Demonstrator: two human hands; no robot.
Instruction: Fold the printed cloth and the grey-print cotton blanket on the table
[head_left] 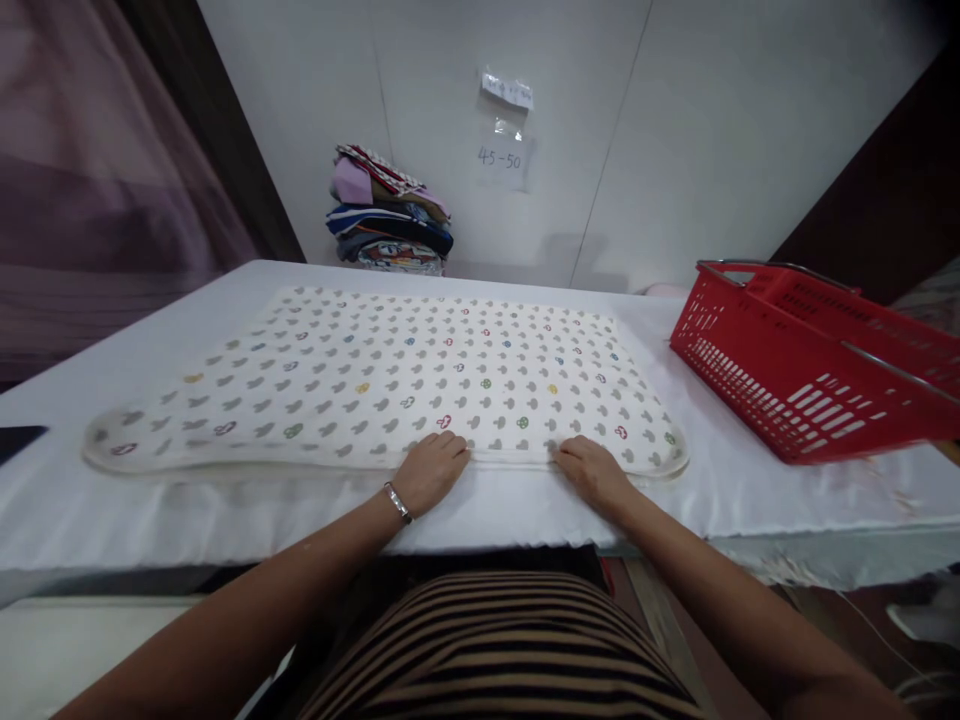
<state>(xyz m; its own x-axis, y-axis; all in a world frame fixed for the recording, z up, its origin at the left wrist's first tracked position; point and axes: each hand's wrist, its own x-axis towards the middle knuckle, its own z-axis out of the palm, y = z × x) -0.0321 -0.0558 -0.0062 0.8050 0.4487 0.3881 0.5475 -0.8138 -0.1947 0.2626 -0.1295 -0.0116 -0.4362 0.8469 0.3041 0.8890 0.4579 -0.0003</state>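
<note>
A white cloth (420, 375) printed with grey and coloured mushrooms lies spread over the table, with rounded near corners and a pale bound edge. My left hand (433, 470), a silver bracelet at its wrist, grips the near edge just left of centre, fingers curled over the fabric. Further right on that same edge, my right hand (592, 475) pinches the cloth between thumb and fingers. Both thumbs are largely hidden beneath or behind the hands. The cloth looks mostly flat, its left near edge slightly raised in a fold.
A red plastic basket (817, 370) with metal handles stands on the right of the white-covered table (300, 520). Folded fabrics (394, 215) are stacked at the back against the wall. A paper reading 45-50 (502, 162) is taped there. A pinkish curtain (97, 190) hangs at left.
</note>
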